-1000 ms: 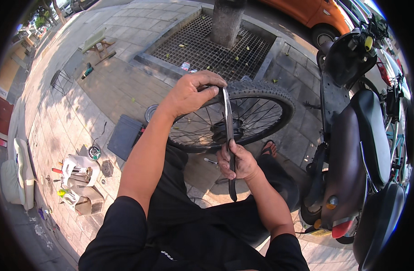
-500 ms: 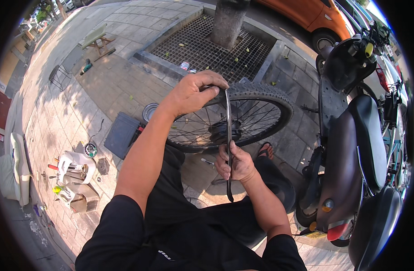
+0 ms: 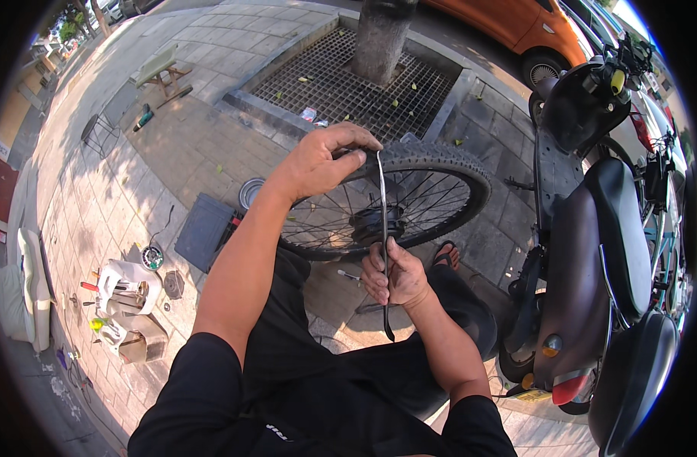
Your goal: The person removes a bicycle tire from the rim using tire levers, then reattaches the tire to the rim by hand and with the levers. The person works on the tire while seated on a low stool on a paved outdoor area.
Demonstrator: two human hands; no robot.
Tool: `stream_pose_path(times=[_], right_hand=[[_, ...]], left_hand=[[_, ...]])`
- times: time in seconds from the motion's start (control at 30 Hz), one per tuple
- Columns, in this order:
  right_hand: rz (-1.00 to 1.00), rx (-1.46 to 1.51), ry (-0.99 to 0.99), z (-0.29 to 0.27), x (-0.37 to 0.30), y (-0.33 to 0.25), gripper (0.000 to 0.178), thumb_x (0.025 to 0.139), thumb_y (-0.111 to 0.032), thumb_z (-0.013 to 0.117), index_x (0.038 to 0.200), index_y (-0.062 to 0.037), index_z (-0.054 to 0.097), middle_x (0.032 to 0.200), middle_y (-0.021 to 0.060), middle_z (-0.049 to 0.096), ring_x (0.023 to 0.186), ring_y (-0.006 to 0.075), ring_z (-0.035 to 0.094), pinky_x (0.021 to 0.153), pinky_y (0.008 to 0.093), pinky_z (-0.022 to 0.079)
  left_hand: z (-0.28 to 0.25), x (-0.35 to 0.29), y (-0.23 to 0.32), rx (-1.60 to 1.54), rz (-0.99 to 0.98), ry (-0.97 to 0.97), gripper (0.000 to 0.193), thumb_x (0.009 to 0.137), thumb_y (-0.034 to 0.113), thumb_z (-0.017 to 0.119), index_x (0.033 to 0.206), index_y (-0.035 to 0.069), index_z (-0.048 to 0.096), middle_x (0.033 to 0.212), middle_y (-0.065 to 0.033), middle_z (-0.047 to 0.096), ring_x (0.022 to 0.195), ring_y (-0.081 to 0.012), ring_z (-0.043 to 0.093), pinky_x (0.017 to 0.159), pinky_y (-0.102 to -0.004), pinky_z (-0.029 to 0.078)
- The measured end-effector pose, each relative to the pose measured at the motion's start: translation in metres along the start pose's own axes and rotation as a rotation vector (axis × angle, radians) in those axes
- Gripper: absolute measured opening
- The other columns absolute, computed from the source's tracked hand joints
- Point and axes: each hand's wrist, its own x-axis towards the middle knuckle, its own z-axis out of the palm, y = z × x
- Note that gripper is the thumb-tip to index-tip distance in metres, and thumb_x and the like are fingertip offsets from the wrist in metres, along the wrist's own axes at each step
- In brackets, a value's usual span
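A bicycle wheel with a knobby black tire (image 3: 447, 158), spokes and a thick hub (image 3: 379, 222) leans in front of me by my legs. Across its near side stands a long, thin tire lever (image 3: 384, 199), shiny along its upper part and dark at the lower end. My right hand (image 3: 396, 273) is wrapped round the lower part of the lever, thumb on top. At the upper end, beside the top of the tire, the bent fingers and thumb of my left hand (image 3: 325, 158) close on the lever's tip. Exactly how the fingertips grip there is partly hidden.
A scooter (image 3: 577, 221) stands close on my right. Left are a dark toolbox (image 3: 204, 231), a round metal dish (image 3: 250, 193), a white tool holder (image 3: 131, 286) and a drill (image 3: 143, 118). A tree grate (image 3: 325, 65) lies ahead; a small bench (image 3: 162, 68) stands far left.
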Motion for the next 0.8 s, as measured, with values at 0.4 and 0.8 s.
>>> stream_pose_path(times=[0.4,0.8], right_hand=[[-0.015,-0.038,0.019,-0.0039,-0.0014,0.001,0.054,0.11,-0.056,0.047,0.089,-0.0069,0.053,0.068,0.0063,0.048,0.051,0.0209,0.049,0.044,0.0353,0.046],[-0.041,-0.015,0.077,0.0003,-0.0006,-0.0011,0.054,0.109,-0.06,0.048,0.095,-0.008,0.054,0.058,0.0034,0.046,0.039,0.0169,0.043,0.04,0.0315,0.04]], left_hand=[[0.001,0.0003,-0.005,-0.034,0.013,-0.005,0.027,0.097,-0.003,0.064,0.12,0.006,0.076,0.121,-0.0029,0.069,0.108,-0.0137,0.065,0.095,-0.0308,0.054],[0.002,0.0007,-0.0026,-0.051,-0.001,-0.042,0.028,0.098,-0.003,0.061,0.122,0.003,0.074,0.12,-0.0048,0.067,0.111,-0.0155,0.065,0.099,-0.0325,0.053]])
